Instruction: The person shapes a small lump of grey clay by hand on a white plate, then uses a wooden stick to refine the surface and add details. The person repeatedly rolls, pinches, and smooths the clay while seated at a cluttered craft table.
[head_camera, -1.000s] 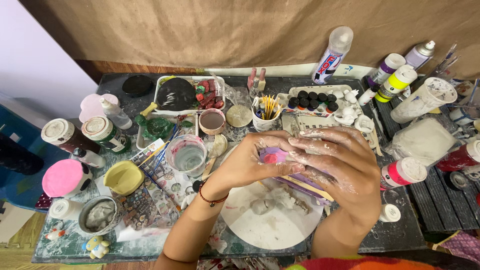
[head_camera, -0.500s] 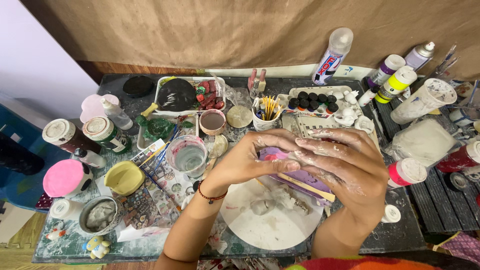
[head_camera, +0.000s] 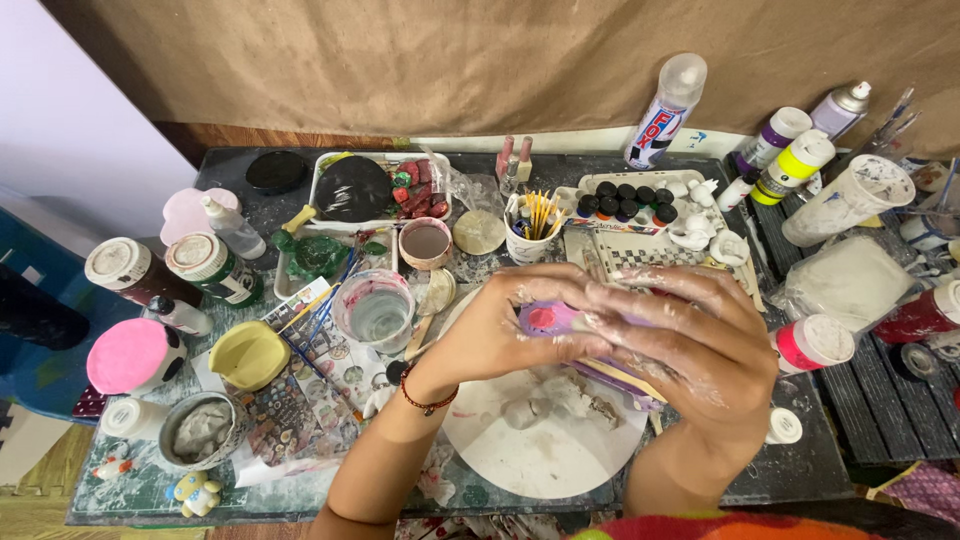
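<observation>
Mid-work: left hand (head_camera: 500, 330) and right hand (head_camera: 690, 345), both clay-smeared, closed together around a purple-pink piece (head_camera: 550, 318) held above the white round board (head_camera: 540, 455), where small clay lumps (head_camera: 530, 405) lie unused; shaping looks underway, not finished.

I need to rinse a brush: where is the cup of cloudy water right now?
In the head view, the cup of cloudy water stands just left of the left hand, between the yellow lid and the round white board.
</observation>
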